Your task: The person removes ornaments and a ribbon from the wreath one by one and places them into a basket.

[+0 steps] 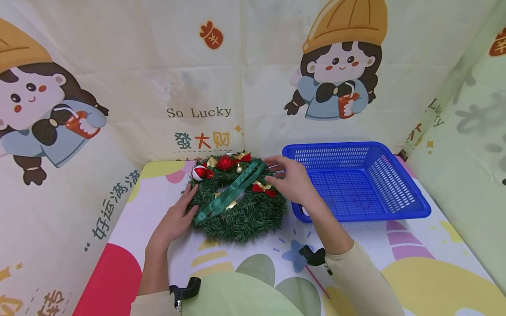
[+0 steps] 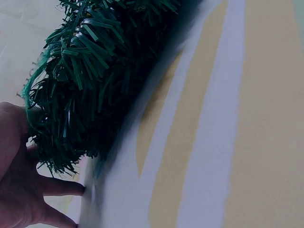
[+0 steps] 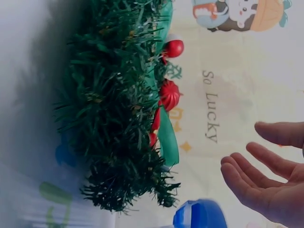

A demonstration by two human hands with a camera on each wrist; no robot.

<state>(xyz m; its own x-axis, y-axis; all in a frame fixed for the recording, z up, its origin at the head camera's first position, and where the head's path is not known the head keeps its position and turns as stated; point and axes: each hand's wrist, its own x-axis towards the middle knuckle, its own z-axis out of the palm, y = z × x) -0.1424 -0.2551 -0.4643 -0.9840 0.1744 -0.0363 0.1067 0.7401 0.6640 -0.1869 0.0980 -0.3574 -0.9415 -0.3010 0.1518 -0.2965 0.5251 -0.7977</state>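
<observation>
A green Christmas wreath (image 1: 245, 224) lies on the table, trimmed with a red-and-white ball (image 1: 199, 173), a ridged red ornament (image 1: 227, 163) and a red bow (image 1: 264, 189) edged in gold. Across its middle runs a shiny green ribbon (image 1: 231, 192). My left hand (image 1: 175, 219) is at the wreath's left side, fingers spread along the needles; in the left wrist view the fingers (image 2: 61, 186) reach under its edge. Over the right side my right hand (image 1: 292, 179) hovers with loosely bent fingers. The right wrist view shows that hand (image 3: 270, 183) apart from the wreath, holding nothing.
To the right of the wreath stands a blue plastic basket (image 1: 363, 217) with perforated walls, close by my right forearm. Behind the table hangs a printed cloth backdrop (image 1: 261, 87). The table is covered by a colourful patterned cloth (image 1: 221, 285).
</observation>
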